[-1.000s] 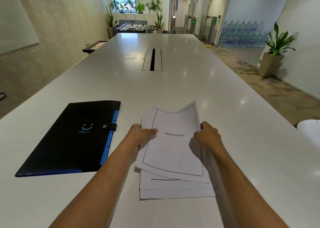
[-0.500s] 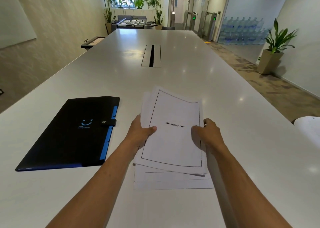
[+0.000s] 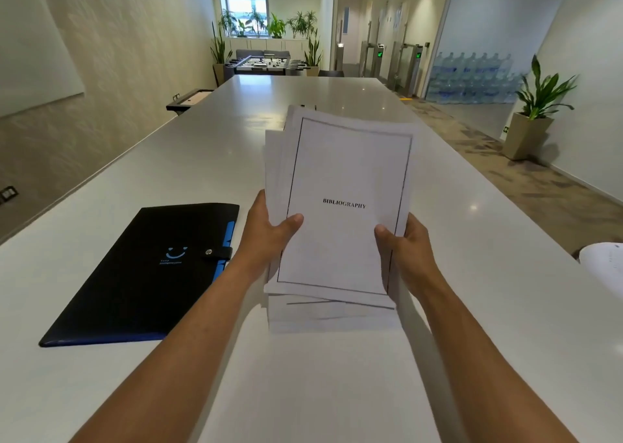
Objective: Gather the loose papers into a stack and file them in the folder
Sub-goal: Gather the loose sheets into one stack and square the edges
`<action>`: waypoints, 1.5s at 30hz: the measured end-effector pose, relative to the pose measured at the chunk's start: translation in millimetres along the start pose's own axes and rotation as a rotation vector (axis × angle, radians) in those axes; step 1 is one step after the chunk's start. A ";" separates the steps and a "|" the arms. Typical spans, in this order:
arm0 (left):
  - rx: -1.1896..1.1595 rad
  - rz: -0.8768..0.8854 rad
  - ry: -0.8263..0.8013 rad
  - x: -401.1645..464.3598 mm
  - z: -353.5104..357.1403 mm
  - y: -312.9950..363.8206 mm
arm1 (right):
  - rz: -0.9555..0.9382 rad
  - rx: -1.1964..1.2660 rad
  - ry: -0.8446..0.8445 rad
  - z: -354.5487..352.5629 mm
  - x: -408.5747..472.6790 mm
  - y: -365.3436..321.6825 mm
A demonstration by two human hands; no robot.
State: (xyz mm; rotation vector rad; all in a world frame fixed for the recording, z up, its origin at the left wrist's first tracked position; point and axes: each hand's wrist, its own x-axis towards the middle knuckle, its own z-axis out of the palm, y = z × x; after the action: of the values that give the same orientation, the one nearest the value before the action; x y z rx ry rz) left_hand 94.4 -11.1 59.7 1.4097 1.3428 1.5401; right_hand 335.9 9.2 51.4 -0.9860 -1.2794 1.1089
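Both hands' fingers (image 3: 292,221) clasp the uneven papers (image 3: 340,186) (top sheet reads "BIBLIOGRAPHY") beside the closed folder (image 3: 141,274).

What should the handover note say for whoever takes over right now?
Left hand: grip shut on the left edge of the papers, thumb on top.
Right hand: grip shut on the right edge, thumb on top.
Papers: gathered and tilted up, "BIBLIOGRAPHY" sheet on top, edges uneven.
Folder: flat on the table left of the hands, strap snapped shut.
Done: sheets collected.
Left: square the stack, unsnap the folder, slide the stack in, close it.
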 end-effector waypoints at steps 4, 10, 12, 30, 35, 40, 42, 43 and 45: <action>0.088 0.153 0.076 18.3 -2.2 32.2 | -0.217 -0.098 0.058 4.7 14.6 -22.1; 0.059 0.292 0.182 22.9 2.8 47.8 | -0.309 -0.105 0.019 8.6 21.7 -37.6; 0.014 0.272 0.170 20.7 5.7 40.1 | -0.278 -0.087 0.000 7.5 21.9 -34.1; -0.166 0.066 0.091 14.5 14.2 4.9 | -0.183 -0.106 0.025 22.9 27.9 -2.0; -0.174 -0.009 0.197 14.5 21.4 2.4 | -0.179 -0.076 0.098 29.3 26.9 4.0; -0.166 -0.014 0.205 19.2 20.3 7.7 | -0.226 -0.142 0.093 31.4 30.3 -2.5; -0.189 -0.015 0.229 21.0 19.2 10.1 | -0.249 -0.132 0.104 29.5 32.9 -6.5; -0.200 -0.014 0.239 21.1 19.5 9.9 | -0.256 -0.112 0.121 27.8 33.9 -6.9; -0.228 -0.014 0.262 17.9 21.5 4.9 | -0.250 -0.058 0.163 23.9 34.3 -1.8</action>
State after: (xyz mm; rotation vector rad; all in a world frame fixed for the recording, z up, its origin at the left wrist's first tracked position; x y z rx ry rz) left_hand 112.1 9.7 67.5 1.0856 1.2722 1.8528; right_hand 311.2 41.3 61.9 -0.9112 -1.2685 0.7876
